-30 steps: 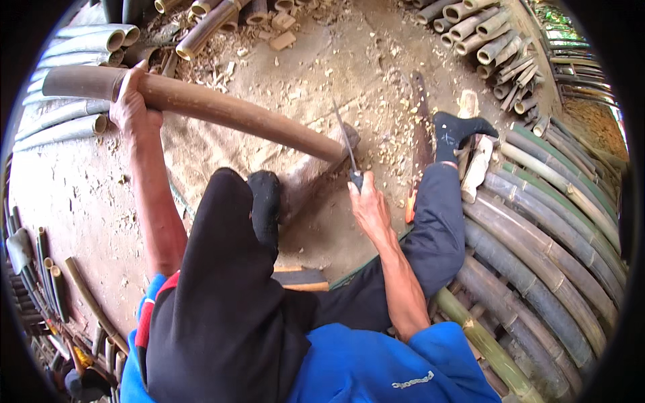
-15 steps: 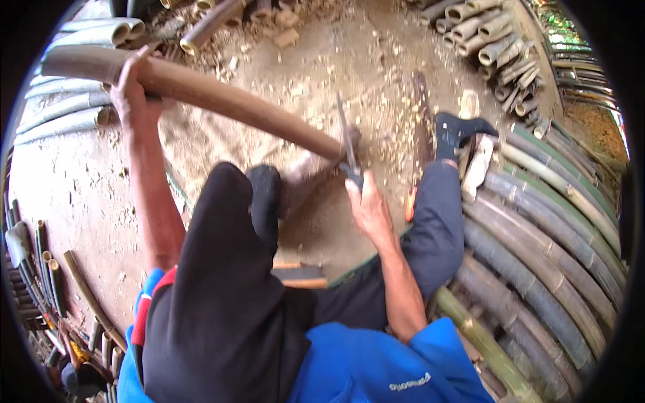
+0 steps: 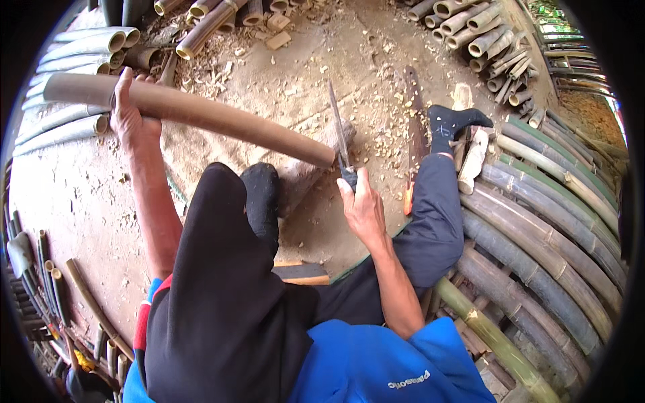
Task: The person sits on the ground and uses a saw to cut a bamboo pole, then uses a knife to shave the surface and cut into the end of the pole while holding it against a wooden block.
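Observation:
A brown bamboo tube [image 3: 222, 122] slants across the upper left, its right end lower and over a short log [image 3: 302, 176] on the ground. My left hand [image 3: 134, 121] is closed around the tube near its far-left end, supporting it from below, with some fingers hidden behind it. My right hand [image 3: 365, 208] grips the dark handle of a knife [image 3: 339, 124] with a long narrow blade. The blade points up and away, just beside the tube's right end. Whether blade and tube touch, I cannot tell.
Wood chips [image 3: 396, 127] litter the ground. Stacked bamboo poles [image 3: 537, 221] line the right side, and cut tubes [image 3: 480, 30] pile at the far right. More tubes [image 3: 74, 124] lie at the left. My socked feet [image 3: 261, 195] flank the log; an orange-ended tool [image 3: 408, 198] lies by my right leg.
The tube's right end has shifted slightly left and turned a little. The knife and my right hand have moved slightly left, the blade tilting more leftward. Both hands keep their hold.

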A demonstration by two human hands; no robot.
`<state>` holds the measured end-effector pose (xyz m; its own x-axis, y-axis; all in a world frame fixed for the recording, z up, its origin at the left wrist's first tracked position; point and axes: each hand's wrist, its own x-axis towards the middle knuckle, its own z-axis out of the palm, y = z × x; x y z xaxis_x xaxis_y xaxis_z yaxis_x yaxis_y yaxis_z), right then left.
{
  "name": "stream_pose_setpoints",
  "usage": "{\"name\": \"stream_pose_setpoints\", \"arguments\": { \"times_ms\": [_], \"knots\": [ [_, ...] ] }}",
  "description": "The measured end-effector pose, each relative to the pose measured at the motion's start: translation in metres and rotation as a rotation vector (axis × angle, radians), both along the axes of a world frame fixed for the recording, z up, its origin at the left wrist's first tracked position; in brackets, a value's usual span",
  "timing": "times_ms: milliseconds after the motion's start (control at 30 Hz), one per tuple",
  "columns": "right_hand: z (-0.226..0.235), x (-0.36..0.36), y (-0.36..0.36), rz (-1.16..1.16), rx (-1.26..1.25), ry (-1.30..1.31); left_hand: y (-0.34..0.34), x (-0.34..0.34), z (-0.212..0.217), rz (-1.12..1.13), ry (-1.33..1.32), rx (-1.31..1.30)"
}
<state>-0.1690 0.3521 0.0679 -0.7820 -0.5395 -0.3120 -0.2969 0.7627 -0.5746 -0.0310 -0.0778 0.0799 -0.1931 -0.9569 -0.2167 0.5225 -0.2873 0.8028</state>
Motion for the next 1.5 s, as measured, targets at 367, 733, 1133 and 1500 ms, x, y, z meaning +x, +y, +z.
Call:
{"name": "stream_pose_setpoints", "arguments": {
  "times_ms": [367, 733, 1133, 1500],
  "knots": [
    [0.039, 0.021, 0.001, 0.002, -0.3, 0.158, 0.01, -0.016, 0.02, -0.1, -0.025, -0.072],
    [0.073, 0.031, -0.01, 0.04, -0.411, 0.164, 0.0, -0.003, 0.025, -0.091, 0.029, -0.167],
    [0.065, 0.022, -0.011, 0.019, -0.286, 0.127, 0.004, 0.005, 0.019, -0.128, 0.028, -0.153],
    [-0.004, 0.017, 0.016, -0.003, -0.014, -0.003, 0.005, 0.014, -0.006, -0.061, 0.043, 0.009]
  ]
}}
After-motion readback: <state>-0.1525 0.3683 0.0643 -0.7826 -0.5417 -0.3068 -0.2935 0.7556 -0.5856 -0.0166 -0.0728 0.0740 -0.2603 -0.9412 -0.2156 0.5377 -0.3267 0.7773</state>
